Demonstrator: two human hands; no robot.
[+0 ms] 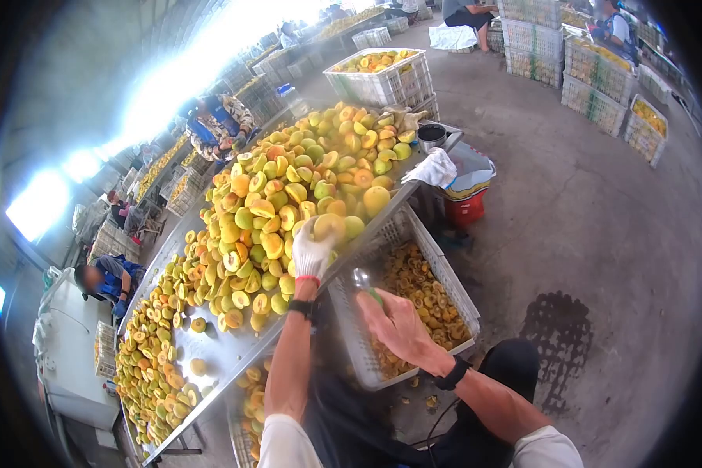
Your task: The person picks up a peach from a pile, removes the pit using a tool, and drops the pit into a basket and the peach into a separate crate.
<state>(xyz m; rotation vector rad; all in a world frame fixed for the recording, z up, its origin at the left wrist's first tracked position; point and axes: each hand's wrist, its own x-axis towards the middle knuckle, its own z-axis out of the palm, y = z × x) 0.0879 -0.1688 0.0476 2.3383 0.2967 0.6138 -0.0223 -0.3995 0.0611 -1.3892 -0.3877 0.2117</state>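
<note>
My left hand (312,253), in a white knit glove with a red cuff, is closed around a yellow peach (329,228) at the near edge of the heap. The peach is slightly blurred. Bare and closed, my right hand (402,327) grips a pitting spoon (360,278) with a shiny metal head; a bit of green handle shows between the fingers. This hand is above a white plastic crate (451,287) holding brown pits and scraps. A large pile of halved yellow-green peaches (288,187) covers much of the sloping metal table (234,351).
A dark cup (431,137) and a white cloth (435,168) lie at the table's right corner, above a red bucket (465,209). A full fruit crate (382,78) stands behind. Co-workers (214,125) sit across the table. Crate stacks (532,43) stand farther back.
</note>
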